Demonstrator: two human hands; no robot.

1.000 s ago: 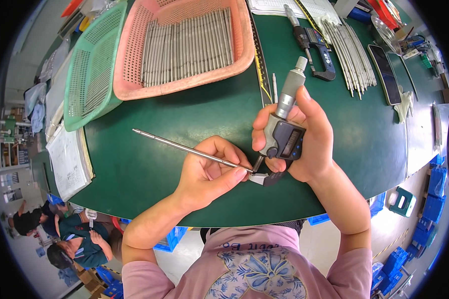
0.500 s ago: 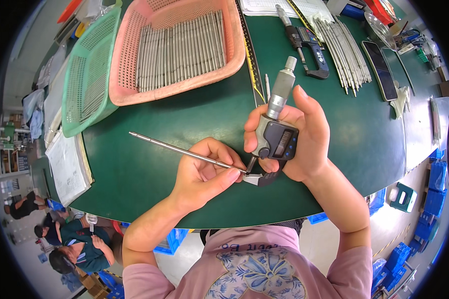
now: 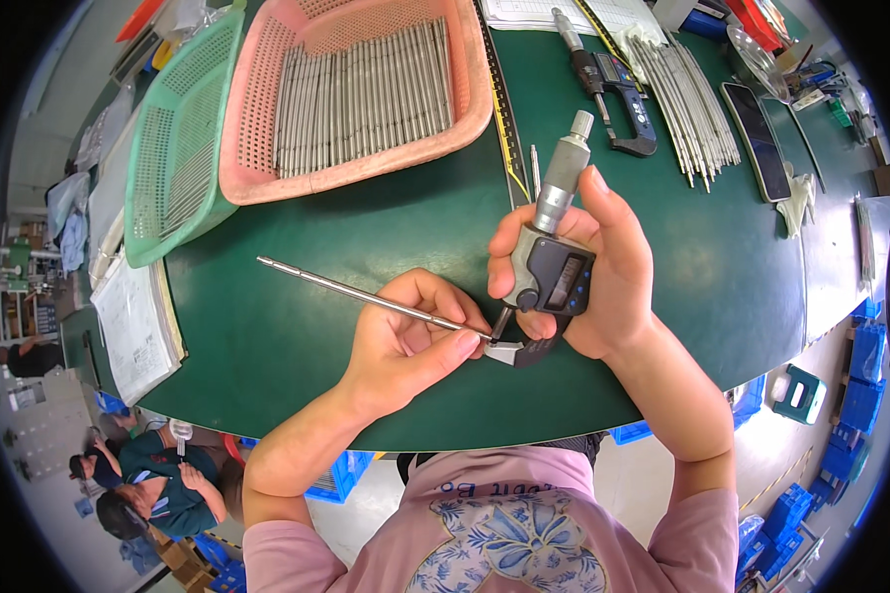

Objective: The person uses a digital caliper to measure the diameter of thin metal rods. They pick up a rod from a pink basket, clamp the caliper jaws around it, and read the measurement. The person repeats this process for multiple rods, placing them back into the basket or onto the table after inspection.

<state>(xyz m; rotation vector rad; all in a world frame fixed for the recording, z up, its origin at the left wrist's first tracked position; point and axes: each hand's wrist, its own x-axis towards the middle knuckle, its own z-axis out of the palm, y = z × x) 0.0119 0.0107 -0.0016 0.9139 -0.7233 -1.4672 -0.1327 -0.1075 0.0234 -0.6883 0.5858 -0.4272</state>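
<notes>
My left hand pinches a thin metal rod near its right end; the rod slants up to the left over the table. That held end lies at the jaws of a digital micrometer, between spindle and anvil or right beside them; I cannot tell if they touch it. The micrometer stands tilted in my right hand, fingers wrapped round its frame and thumb raised beside the grey thimble. Its small display faces up. A pink perforated basket full of similar metal rods stands beyond my left hand.
Left of the pink basket is a green basket with rods. A second micrometer, a bundle of rods and a phone lie far right. Papers rest at the left edge. Other people sit at lower left.
Both hands hold the rod and micrometer almost as before. The view has shifted slightly; the baskets appear a little further right.
</notes>
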